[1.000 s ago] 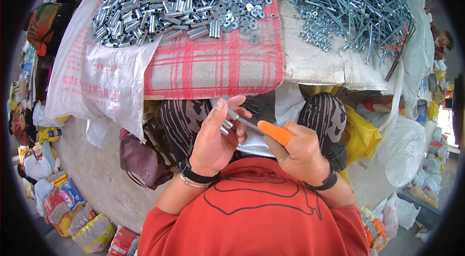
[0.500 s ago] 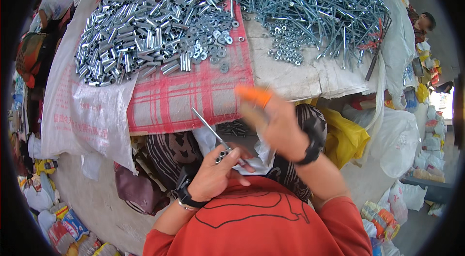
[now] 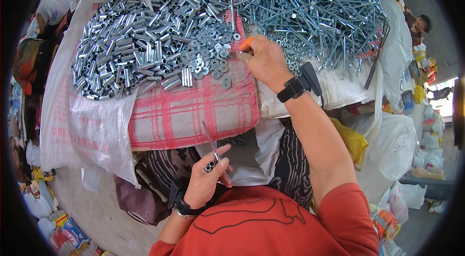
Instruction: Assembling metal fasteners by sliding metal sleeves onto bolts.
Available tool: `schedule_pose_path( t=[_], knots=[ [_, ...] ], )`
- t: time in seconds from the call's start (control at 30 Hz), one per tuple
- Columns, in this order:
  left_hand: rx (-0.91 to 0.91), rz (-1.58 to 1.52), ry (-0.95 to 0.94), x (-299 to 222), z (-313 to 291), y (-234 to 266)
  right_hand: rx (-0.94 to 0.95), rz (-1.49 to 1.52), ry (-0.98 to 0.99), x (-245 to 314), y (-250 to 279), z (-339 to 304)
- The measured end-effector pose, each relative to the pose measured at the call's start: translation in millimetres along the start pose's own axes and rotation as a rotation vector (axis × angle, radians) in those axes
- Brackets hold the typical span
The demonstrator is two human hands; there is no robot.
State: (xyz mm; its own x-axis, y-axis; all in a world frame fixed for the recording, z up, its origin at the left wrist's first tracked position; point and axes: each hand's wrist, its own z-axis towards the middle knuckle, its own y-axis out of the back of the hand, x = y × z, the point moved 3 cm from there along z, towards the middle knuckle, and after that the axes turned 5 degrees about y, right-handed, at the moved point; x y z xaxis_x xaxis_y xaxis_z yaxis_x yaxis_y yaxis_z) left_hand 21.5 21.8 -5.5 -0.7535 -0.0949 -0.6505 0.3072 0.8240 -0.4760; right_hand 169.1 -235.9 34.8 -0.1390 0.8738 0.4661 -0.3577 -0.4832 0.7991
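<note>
My left hand [image 3: 204, 182] is closed low in front of my shirt. It grips a long thin bolt [image 3: 209, 134], which points up and away, along with short metal sleeves [image 3: 210, 166] whose round ends show by the thumb. My right hand [image 3: 264, 60] reaches out over the table between washers [image 3: 213, 65] and hex nuts [image 3: 289, 48]. An orange cover [image 3: 246, 44] wraps one of its fingers. Its fingertips are pinched together at a small shiny piece by the cloth's edge; how firmly it is held is hidden.
A heap of metal sleeves [image 3: 140, 43] fills the table's left, and a pile of long bolts [image 3: 310, 4] its right. Red checked cloth [image 3: 193, 115] covers the near edge. A dark rod [image 3: 373, 64] lies at right. Plastic bags [image 3: 392, 139] hang beside the table.
My right hand has moved from near the lap up and forward to the small hardware, its fingers now pinched. My left hand keeps the bolt and sleeves, slightly lower and further left.
</note>
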Motion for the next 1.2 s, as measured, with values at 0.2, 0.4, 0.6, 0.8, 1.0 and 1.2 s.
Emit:
schedule_pose_path(
  t=[0.2,0.4,0.6,0.8,1.0,1.2],
  knots=[
    [-0.022,0.019,-0.021,-3,3,6,0.039,0.217,-0.202,22,5,-21],
    [-0.108,0.148,0.013,-9,4,-6,0.025,-0.094,0.239,48,-14,-58],
    [-0.117,0.175,-0.083,0,1,-1,-0.065,-0.117,0.236,60,-11,-70],
    [-0.125,0.234,-0.102,-15,-9,-34,-0.123,0.040,0.153,60,11,-92],
    [-0.083,0.380,-0.171,-4,-4,-24,0.019,0.751,-0.093,77,30,-119],
    [-0.128,0.614,-0.362,9,3,-15,-0.129,0.688,-0.148,75,41,-144]
  ],
)
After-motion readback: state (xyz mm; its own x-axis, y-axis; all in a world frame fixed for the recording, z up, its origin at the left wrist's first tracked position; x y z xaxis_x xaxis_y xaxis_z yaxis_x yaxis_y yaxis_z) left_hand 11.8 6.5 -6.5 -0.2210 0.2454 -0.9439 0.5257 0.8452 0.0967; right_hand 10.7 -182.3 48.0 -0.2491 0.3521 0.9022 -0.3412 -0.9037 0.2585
